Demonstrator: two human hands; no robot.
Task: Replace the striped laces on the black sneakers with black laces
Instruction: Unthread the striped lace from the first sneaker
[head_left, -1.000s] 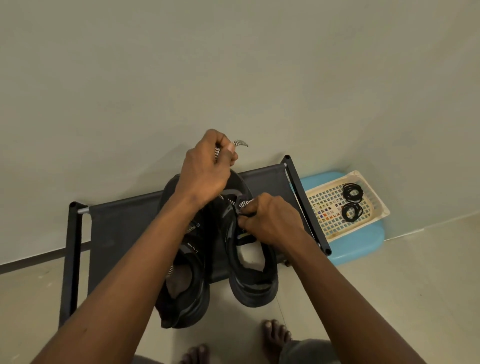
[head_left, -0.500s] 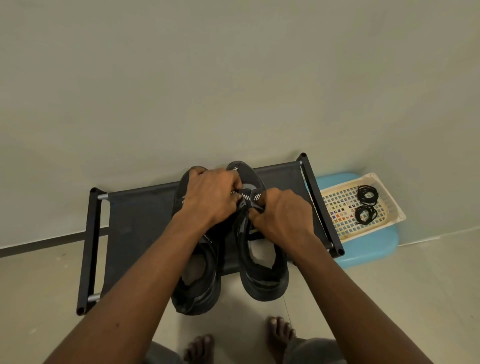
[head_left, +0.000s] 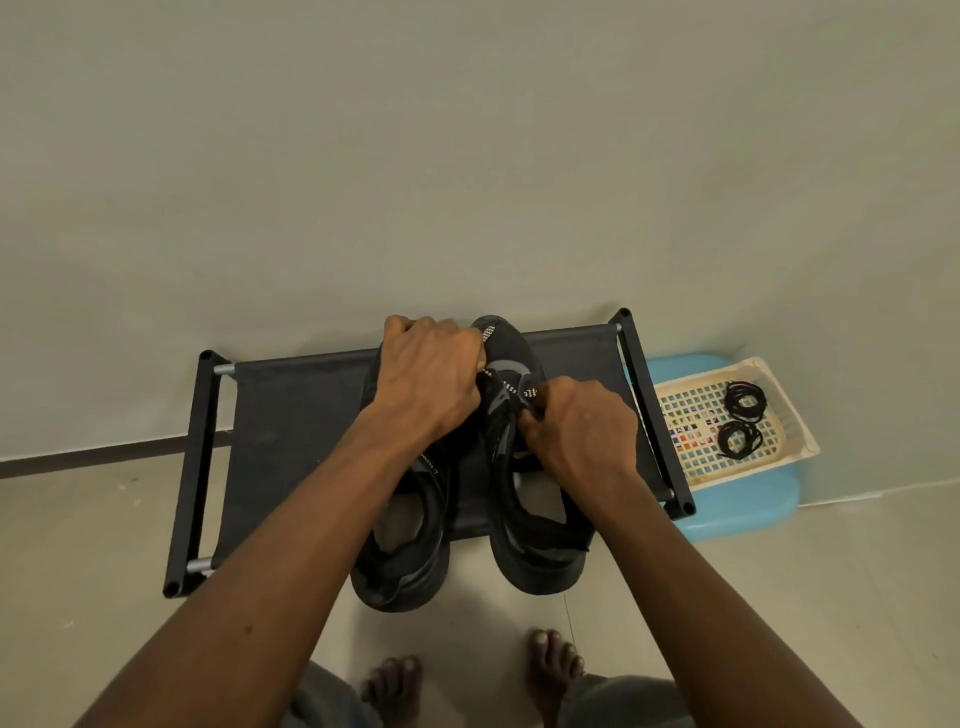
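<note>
Two black sneakers (head_left: 540, 566) stand on a fabric rack (head_left: 291, 415). The left hand (head_left: 431, 379) has its grip curled round a striped lace (head_left: 488, 332) over the right sneaker's toe; the right hand (head_left: 582, 431) pinches that lace just beside. Black laces (head_left: 745, 400) lie well apart in a basket (head_left: 789, 415).

Bare arms (head_left: 291, 545), bare feet (head_left: 553, 660), grey legwear (head_left: 613, 701)

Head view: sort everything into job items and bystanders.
Job: black sneakers, striped lace held by left hand and right hand, two black lace coils.
Bystanders: fabric rack, cream basket holding the coils, blue stool.
</note>
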